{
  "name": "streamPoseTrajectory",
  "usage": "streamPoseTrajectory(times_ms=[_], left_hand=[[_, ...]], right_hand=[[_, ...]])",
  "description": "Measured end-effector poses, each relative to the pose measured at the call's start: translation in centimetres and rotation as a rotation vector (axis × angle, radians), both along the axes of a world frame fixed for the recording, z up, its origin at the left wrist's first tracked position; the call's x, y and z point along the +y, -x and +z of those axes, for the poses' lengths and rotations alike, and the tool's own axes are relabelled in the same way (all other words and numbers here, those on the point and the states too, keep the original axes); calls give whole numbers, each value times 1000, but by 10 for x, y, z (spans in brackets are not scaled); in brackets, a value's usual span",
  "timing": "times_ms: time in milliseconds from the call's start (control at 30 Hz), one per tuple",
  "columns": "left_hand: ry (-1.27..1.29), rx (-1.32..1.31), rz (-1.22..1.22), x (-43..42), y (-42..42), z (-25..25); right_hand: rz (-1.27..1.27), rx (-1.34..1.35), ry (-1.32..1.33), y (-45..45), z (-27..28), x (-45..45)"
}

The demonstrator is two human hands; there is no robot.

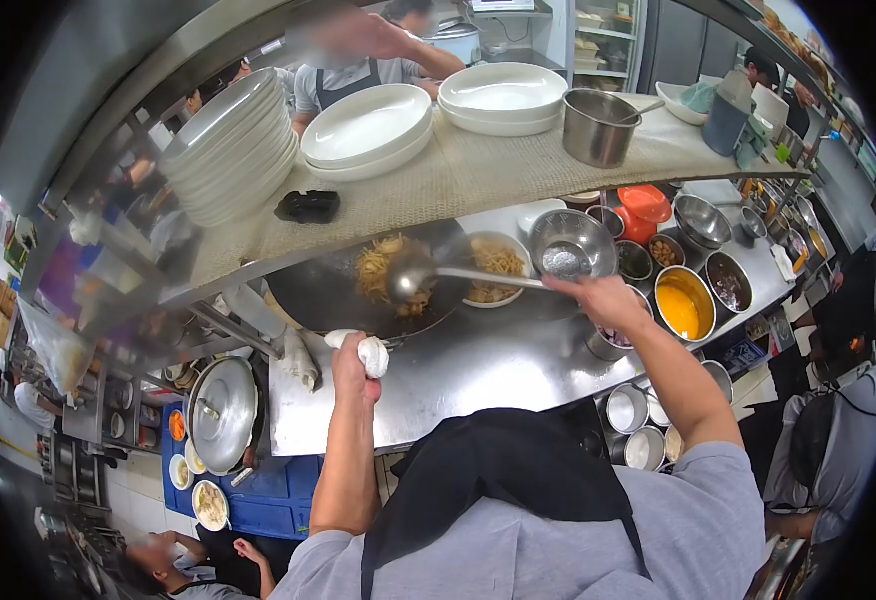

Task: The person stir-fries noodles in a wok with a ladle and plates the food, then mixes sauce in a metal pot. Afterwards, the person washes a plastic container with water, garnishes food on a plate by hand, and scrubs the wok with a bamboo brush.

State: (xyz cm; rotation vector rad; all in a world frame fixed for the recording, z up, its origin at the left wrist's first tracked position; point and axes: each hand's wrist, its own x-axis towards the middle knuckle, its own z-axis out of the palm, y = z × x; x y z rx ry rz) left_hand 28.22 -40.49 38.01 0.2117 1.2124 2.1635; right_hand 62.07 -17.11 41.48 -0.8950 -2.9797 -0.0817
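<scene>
My left hand (351,374) is closed round a folded white cloth (373,357) at the near edge of a dark wok (303,290). Whatever part of the wok lies under the cloth is hidden. In my right hand (606,302) is the handle of a metal ladle (414,279), whose round bowl is down in the wok. Brown noodle-like strips of food (374,265) lie around the bowl. Just right of the wok, a white dish (474,297) holds similar food, with the ladle's handle crossing in front of it.
Above the wok runs a shelf (378,205) with stacked white plates (238,150) and a steel pot (598,140). To the right stand a strainer (570,245), a pot of yellow liquid (685,303) and several bowls. Co-workers stand behind the shelf, at right and lower left.
</scene>
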Motion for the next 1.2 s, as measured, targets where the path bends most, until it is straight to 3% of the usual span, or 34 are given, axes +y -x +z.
streamPoseTrajectory(times_ms=[67,200,300,400,467,700,933,1067,1200], left_hand=[[13,29,-7,6,-1,3],[5,62,-5,16,-6,7],[-1,73,22,21,-11,10],[-5,74,-10,25,-11,13],[22,69,-26,24,-7,11],[7,6,-13,32,3,4],[-45,98,17,65,28,-14],[32,170,74,67,32,-10],[63,220,90,64,26,-3]], right_hand=[[-120,177,39,21,-1,6],[-192,261,198,98,-12,2],[-153,327,243,122,-18,-16],[-53,231,383,108,-24,-25],[-9,82,334,74,-22,-28],[59,25,-88,-47,-27,25],[-22,-99,-332,-77,29,59],[-66,-183,-325,-81,65,52],[-62,-62,-400,-87,67,57]])
